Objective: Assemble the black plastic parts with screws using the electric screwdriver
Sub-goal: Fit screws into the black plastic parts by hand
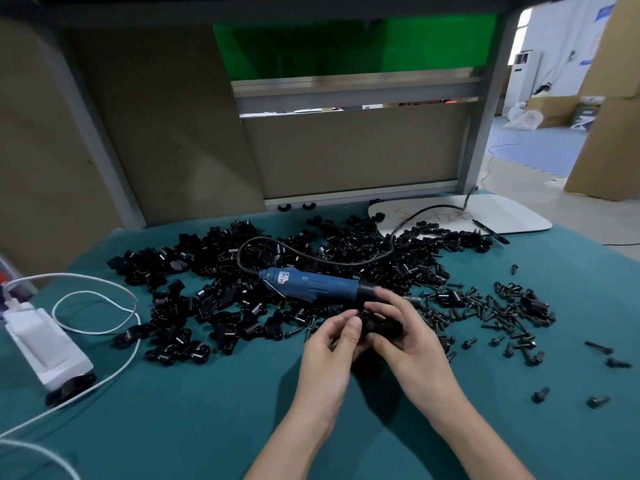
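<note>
A black plastic part is being gripped by L hand & R hand, fingers curled round it. Both are being held angled inward.

No text can be read with certainty: the small white label on the blue electric screwdriver carries dark marks too blurred to make out, the white board on the table bears illegible reddish handwritten strokes, and the blue signs on the far wall are too small.

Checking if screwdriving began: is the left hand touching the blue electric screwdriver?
Apart. Head view: the left hand pinches a black plastic part; loose parts show between it and the blue electric screwdriver.
</note>
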Tool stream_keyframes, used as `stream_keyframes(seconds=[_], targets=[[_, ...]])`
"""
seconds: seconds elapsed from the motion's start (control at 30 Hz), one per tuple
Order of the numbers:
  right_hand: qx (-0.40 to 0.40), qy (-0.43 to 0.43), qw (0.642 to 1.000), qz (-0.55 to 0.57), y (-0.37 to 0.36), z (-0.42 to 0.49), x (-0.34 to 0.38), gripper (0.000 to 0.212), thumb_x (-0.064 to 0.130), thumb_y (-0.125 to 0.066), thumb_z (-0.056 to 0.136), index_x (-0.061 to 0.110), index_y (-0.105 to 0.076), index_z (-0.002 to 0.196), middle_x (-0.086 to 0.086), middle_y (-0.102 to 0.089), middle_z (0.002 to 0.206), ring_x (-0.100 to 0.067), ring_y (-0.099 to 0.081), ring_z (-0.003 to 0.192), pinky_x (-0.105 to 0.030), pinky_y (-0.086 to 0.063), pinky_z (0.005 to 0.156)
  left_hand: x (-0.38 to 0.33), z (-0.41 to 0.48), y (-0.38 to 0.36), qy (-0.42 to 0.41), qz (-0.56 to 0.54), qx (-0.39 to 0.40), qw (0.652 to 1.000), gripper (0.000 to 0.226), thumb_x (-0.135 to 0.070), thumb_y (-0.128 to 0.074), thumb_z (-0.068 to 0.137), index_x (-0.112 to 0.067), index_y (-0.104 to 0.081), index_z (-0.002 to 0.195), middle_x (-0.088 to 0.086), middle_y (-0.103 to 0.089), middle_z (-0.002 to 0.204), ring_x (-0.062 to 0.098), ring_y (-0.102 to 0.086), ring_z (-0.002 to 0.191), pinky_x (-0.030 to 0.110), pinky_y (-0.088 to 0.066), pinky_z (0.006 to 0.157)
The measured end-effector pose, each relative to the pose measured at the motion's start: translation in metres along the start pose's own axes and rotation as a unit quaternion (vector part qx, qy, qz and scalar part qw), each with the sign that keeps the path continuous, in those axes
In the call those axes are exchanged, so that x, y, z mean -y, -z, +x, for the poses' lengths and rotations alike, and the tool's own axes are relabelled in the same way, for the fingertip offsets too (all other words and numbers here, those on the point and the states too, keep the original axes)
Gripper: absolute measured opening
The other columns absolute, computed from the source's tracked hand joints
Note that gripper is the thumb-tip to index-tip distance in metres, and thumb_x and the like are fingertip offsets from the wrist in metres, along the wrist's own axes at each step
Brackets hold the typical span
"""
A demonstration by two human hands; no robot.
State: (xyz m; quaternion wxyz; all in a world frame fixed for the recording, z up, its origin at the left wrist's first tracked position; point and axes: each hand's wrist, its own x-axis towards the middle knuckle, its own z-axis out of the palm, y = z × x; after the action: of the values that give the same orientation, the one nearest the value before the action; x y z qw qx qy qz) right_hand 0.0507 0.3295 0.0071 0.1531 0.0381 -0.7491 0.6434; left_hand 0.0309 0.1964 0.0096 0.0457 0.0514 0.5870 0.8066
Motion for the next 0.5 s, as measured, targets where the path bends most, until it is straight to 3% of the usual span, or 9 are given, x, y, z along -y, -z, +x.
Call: stream_keyframes(seconds=[0.1,0.2,0.27,0.33,0.43,0.5], targets=[[0.01,-0.025,1.0,-0.001,0.0014,0.0001,0.0017,0.054,0.004,-0.071,0.094,0.045,-0.059,0.128,0.028,-0.068,0.124,0.009,-0.061,0.118,-0.015,-0.051,0.097,-0.0021,-0.0016,0.0022,-0.034,0.05,0.003,0.998,0.019,-0.023,-0.064,0.097,-0.021,-0.069,0.115,-0.007,-0.077,0.108,0.01,-0.071,0.104,0.022,-0.055,0.089],[0.046,-0.063,0.996,0.042,0.0029,0.0,0.0025,0.035,0.013,-0.069,0.098,0.035,-0.067,0.124,0.012,-0.075,0.119,-0.004,-0.069,0.112,-0.019,-0.054,0.093,-0.0046,-0.0045,0.0016,-0.056,0.063,0.009,0.996,0.017,-0.021,-0.064,0.098,-0.021,-0.069,0.114,-0.009,-0.077,0.103,0.007,-0.072,0.101,0.014,-0.052,0.082],[0.039,-0.076,0.993,0.084,0.004,0.0004,0.0027,0.035,0.004,-0.066,0.097,0.027,-0.069,0.124,0.002,-0.076,0.118,-0.016,-0.072,0.11,-0.029,-0.058,0.093,-0.0069,-0.0061,0.0004,-0.064,0.058,0.0,0.996,0.018,-0.024,-0.064,0.097,-0.022,-0.068,0.114,-0.008,-0.078,0.102,0.008,-0.072,0.1,0.015,-0.053,0.081],[0.01,-0.065,0.994,0.082,0.004,0.0004,0.0019,0.043,-0.008,-0.063,0.095,0.03,-0.069,0.116,-0.002,-0.077,0.112,-0.02,-0.074,0.103,-0.027,-0.06,0.084,-0.008,-0.0056,0.0008,-0.082,0.061,-0.021,0.995,0.021,-0.031,-0.064,0.095,-0.023,-0.068,0.115,-0.008,-0.077,0.104,0.007,-0.072,0.1,0.018,-0.054,0.083],[0.003,-0.033,0.999,0.004,-0.0003,-0.0005,0.0006,0.054,-0.007,-0.061,0.094,0.047,-0.064,0.105,0.014,-0.074,0.11,-0.008,-0.072,0.099,-0.021,-0.057,0.08,-0.0078,-0.0063,0.0003,-0.09,0.074,-0.022,0.993,0.02,-0.03,-0.066,0.094,-0.025,-0.068,0.114,-0.006,-0.076,0.106,0.009,-0.071,0.101,0.02,-0.055,0.082],[0.011,-0.025,0.999,-0.017,-0.0014,-0.0018,-0.0005,0.054,-0.005,-0.059,0.096,0.046,-0.06,0.113,0.023,-0.071,0.109,0.002,-0.067,0.101,-0.015,-0.054,0.08,-0.0061,-0.0075,-0.0016,-0.088,0.096,-0.006,0.991,0.018,-0.027,-0.067,0.095,-0.026,-0.067,0.113,-0.008,-0.075,0.108,0.008,-0.07,0.103,0.018,-0.054,0.083]])
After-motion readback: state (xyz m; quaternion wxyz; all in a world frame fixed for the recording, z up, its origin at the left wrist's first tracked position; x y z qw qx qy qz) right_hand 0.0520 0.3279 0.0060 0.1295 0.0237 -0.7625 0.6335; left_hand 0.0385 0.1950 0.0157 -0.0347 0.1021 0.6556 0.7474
